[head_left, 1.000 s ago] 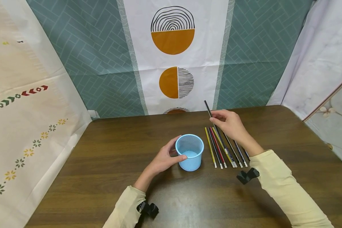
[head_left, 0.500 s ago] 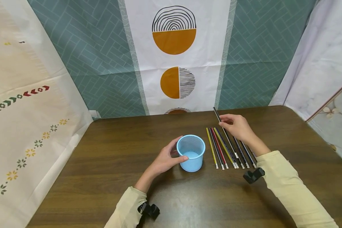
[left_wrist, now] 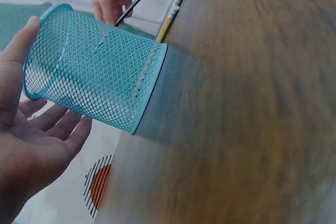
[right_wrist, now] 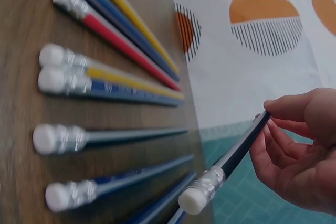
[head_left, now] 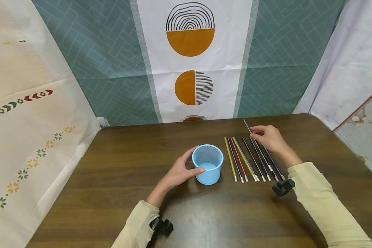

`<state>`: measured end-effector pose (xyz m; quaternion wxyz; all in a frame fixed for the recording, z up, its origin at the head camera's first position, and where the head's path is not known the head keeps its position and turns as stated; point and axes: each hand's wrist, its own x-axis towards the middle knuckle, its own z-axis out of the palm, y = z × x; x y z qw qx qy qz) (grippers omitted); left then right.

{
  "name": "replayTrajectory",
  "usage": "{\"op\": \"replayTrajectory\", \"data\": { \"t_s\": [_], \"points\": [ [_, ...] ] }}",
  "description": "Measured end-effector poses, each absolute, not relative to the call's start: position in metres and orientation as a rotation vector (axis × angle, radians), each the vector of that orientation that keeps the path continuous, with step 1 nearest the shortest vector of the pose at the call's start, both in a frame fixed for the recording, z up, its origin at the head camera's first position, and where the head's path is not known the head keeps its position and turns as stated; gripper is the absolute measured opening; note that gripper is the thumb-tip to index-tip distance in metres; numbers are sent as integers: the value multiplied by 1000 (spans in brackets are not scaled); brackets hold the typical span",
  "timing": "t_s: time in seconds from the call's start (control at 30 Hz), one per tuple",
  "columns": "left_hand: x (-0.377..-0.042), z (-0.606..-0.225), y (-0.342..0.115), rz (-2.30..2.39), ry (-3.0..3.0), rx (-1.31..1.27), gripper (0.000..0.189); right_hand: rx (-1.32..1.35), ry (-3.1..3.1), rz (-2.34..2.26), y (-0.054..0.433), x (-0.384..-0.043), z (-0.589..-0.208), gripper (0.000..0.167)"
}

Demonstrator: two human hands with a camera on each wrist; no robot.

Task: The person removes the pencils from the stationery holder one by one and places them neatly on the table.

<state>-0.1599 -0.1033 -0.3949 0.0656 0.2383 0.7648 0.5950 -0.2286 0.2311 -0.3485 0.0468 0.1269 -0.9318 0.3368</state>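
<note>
My left hand (head_left: 182, 171) holds a light blue mesh pencil cup (head_left: 208, 176) at its side, thumb near the rim and fingers round the far side. The cup (left_wrist: 100, 61) stands upright on the table, with nothing seen inside it. My right hand (head_left: 269, 138) pinches a dark pencil (right_wrist: 236, 153) between thumb and fingertips. This pencil slants above the others, its white eraser end lower and toward me. Beneath and left of that hand lies a row of pencils, among them a yellow one (head_left: 230, 158), a red one (head_left: 239, 162) and several dark ones, erasers toward me.
The brown wooden table (head_left: 117, 179) reaches back to a patterned cloth (head_left: 117, 69). Light cloths hang at the left (head_left: 28, 137) and right (head_left: 341, 79). A black camera mount sits on each wrist.
My right hand has moved to the right over the row, carrying the pinched pencil, and a little lower. My left hand and the cup stay in place.
</note>
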Motion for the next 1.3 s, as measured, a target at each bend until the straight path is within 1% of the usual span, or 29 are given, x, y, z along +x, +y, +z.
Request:
{"op": "replayTrajectory", "data": {
  "t_s": [0.3, 0.6, 1.0, 1.3],
  "points": [
    [-161, -391, -102, 1773, 2312, 704, 78, 362, -2838, 984, 253, -235, -357, 32],
    [-143, -360, -99, 1778, 2286, 717, 72, 296, -2848, 1079, 271, -235, -368, 32],
    [-143, -360, -100, 1764, 2288, 703, 72, 200, -2899, 1169, 294, -232, -377, 39],
    [-144, -365, -100, 1772, 2292, 709, 72, 91, -2924, 1297, 301, -231, -388, 43]
  ]
}}
